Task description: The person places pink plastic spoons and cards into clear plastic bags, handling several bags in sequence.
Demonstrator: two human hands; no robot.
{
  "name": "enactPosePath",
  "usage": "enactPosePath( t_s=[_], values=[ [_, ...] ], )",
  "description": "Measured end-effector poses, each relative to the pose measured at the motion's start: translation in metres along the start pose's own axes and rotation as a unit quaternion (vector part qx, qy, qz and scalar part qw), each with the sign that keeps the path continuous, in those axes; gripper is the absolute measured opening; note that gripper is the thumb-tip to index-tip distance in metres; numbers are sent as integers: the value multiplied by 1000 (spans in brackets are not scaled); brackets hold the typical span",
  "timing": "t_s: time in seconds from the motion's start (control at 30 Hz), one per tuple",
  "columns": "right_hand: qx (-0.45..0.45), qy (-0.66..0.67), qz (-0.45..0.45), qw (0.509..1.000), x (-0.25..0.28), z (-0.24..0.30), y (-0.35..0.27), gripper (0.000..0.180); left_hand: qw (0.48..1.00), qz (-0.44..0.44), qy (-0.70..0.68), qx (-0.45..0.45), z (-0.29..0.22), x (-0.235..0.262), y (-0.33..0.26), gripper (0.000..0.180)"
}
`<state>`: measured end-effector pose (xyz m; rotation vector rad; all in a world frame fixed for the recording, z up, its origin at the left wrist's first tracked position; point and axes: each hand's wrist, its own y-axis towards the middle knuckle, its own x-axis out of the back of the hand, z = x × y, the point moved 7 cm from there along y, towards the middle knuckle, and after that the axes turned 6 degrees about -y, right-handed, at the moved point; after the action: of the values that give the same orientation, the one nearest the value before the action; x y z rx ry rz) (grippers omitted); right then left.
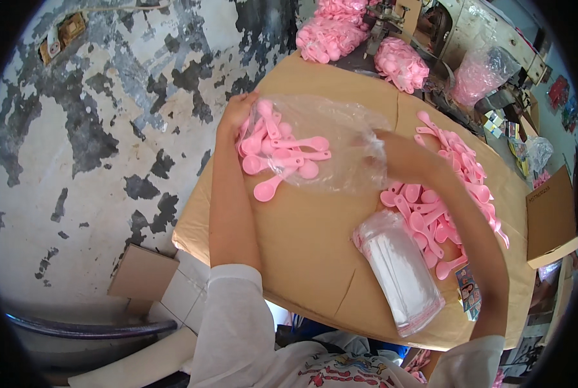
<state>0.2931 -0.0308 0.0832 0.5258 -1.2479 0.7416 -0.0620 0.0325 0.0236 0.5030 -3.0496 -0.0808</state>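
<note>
**Pink spoons gathered in a clear bag**

Head view: a clear, crinkled plastic bag (327,145) holding pink plastic spoons (279,152) is kept above the far-left part of a brown cardboard sheet (315,239). Its left edge is pinched by the left hand (237,111); the right hand (382,150) is pushed inside, its grip hidden, apparently so the mouth stays spread. A loose heap of pink spoons (447,187) lies right, a stack of flat clear bags (399,271) nearer. Bare cardboard is left between.

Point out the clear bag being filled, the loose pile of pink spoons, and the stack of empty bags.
clear plastic bag (340,139), head view, on its crinkled film.
loose pink spoons (444,194), head view, mid-pile.
stack of empty bags (399,271), head view, top sheet's middle.
</note>
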Motion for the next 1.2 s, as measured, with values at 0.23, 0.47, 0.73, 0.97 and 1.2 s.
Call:
enactPosePath(
  t_s=[0.23, 0.47, 0.73, 0.97, 1.2],
  values=[
    [144, -84, 6, 986, -71, 69, 90, 57, 1000, 9, 7, -9, 27, 12, 17, 42],
    [1, 49, -156, 987, 14, 28, -35, 43, 999, 9, -28, -13, 10, -3, 8, 40],
    [43, -181, -169, 968, 106, 39, -116, 41, 999, -22, -24, -44, 0, 5, 6, 41],
    [299, 23, -84, 950, -32, 17, 48, 41, 998, -9, -24, -50, 13, -17, 17, 39],
    [215, -156, -28, 964, -79, 110, 84, 57, 998, -11, -49, -30, 4, -7, 5, 37]
  ],
)
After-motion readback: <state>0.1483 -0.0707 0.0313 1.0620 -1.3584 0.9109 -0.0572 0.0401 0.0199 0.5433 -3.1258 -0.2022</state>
